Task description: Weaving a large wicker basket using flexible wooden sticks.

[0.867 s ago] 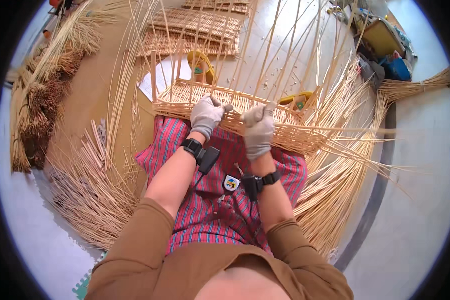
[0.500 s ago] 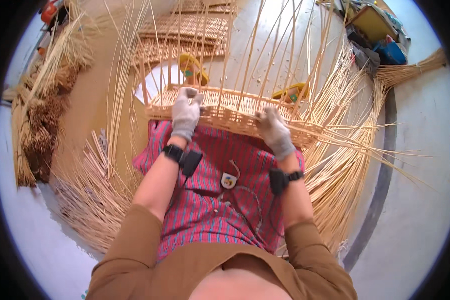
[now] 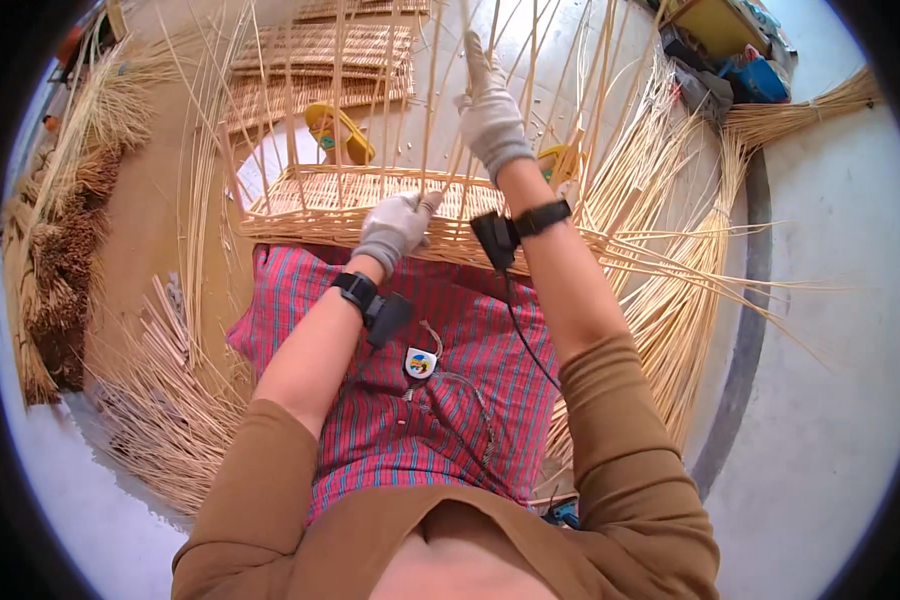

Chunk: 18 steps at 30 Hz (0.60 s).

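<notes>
A half-woven wicker basket (image 3: 300, 228) rests across my lap, long and rectangular, with thin upright stakes rising from its edges. My left hand (image 3: 398, 222), in a pale work glove, is closed over the near woven wall, the thumb beside a stake. Higher up, my gloved right hand (image 3: 492, 112) reaches over the basket among the uprights. Its fingers point away from me and are pressed together around a wicker stake (image 3: 465, 14) that shows beyond the fingertips. Long loose weaver ends (image 3: 690, 262) stick out from the basket's right end.
Red striped cloth (image 3: 440, 400) covers my lap. Woven wicker panels (image 3: 320, 60) lie on the floor ahead, near a yellow slipper (image 3: 340, 135). Bundled canes (image 3: 705, 260) spread at the right; darker bundles (image 3: 65, 240) stand at the left. A blue container (image 3: 760, 78) sits at the far right.
My right hand has left the basket's near wall and risen forward among the stakes. My left hand has shifted along the wall toward the middle. The view has moved slightly.
</notes>
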{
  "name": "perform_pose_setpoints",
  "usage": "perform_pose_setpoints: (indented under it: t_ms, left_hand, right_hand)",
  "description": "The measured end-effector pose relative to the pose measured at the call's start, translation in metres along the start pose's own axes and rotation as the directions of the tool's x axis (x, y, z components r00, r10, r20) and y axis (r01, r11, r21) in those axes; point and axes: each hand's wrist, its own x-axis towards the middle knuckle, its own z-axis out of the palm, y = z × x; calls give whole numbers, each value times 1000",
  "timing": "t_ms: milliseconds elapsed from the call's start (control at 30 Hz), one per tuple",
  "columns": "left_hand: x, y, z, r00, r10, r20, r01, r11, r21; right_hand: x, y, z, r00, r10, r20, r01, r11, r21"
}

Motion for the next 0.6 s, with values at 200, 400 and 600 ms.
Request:
perform_pose_setpoints:
  t_ms: [200, 400, 600]
  left_hand:
    - [-1, 12, -17, 998, 53, 29, -55, 994, 90]
    - [19, 38, -2, 951, 150, -272, -106, 980, 168]
    - [6, 49, -1, 844, 231, -484, -352, 919, -176]
  right_hand:
    - [-159, 88, -26, 861, 509, -18, -301, 536, 788]
    - [-211, 77, -30, 707, 695, 130, -465, 319, 826]
    - [-198, 92, -61, 659, 750, 55, -560, 441, 701]
